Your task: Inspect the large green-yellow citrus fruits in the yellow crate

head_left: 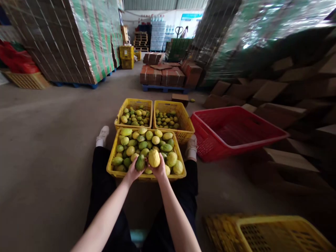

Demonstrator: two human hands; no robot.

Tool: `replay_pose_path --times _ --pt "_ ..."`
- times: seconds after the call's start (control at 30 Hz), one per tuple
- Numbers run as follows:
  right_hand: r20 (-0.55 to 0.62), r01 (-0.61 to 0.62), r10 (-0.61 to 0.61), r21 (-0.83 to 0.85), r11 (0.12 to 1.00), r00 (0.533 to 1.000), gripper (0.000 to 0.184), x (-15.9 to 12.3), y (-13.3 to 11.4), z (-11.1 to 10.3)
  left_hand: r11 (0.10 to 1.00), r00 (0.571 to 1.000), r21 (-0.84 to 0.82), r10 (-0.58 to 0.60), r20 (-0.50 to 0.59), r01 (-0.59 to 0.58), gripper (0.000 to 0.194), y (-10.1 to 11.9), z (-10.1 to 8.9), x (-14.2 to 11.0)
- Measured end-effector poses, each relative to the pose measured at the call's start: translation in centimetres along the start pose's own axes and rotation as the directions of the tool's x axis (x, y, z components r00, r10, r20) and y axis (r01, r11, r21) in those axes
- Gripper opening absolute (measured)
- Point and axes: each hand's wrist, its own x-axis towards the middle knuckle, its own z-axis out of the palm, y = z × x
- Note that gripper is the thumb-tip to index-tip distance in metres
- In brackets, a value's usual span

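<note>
My left hand (133, 173) is closed around a dark green lemon (140, 163). Right beside it, my right hand (159, 171) grips a larger yellow lemon (154, 158). Both hands are over the near part of a yellow crate (111, 172) between my legs. Mixed green and yellow lemons (143, 146) fill that crate. Behind it stand two more yellow crates, the left one (133, 101) and the right one (187, 124), each holding smaller green-yellow lemons.
A red crate (210, 138) stands to the right, near flattened and folded cardboard boxes (270, 91). Another yellow crate (273, 220) lies at lower right. Ahead, a blue pallet (165, 88) bears bundled cardboard. Tall wrapped stacks (91, 38) rise on both sides. A person (185, 33) is far back.
</note>
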Motion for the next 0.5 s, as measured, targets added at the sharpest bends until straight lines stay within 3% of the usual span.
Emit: replay_pose_path --times 0.2,0.33,0.43,0.5 --pt "0.050 -0.009 0.010 -0.031 0.999 0.999 0.035 0.0 0.0 -0.7 0.992 0.997 -0.102 -0.075 -0.022 0.073 0.044 0.3 1.1 -0.8" --pt "0.053 0.020 -0.019 -0.031 0.999 0.998 0.037 -0.1 0.1 -0.8 0.992 0.985 -0.046 -0.120 -0.123 0.115 0.040 1.1 1.8 -1.7" --pt "0.031 0.039 -0.038 -0.021 0.999 0.999 0.036 -0.2 0.2 -0.6 0.983 0.961 0.039 -0.165 -0.220 0.177 0.036 3.0 2.5 -1.7" --pt "0.027 0.044 -0.043 -0.020 0.999 0.999 0.036 -0.3 0.1 -0.4 0.985 0.962 0.082 -0.128 -0.241 0.152 0.033 5.4 3.8 -1.2"
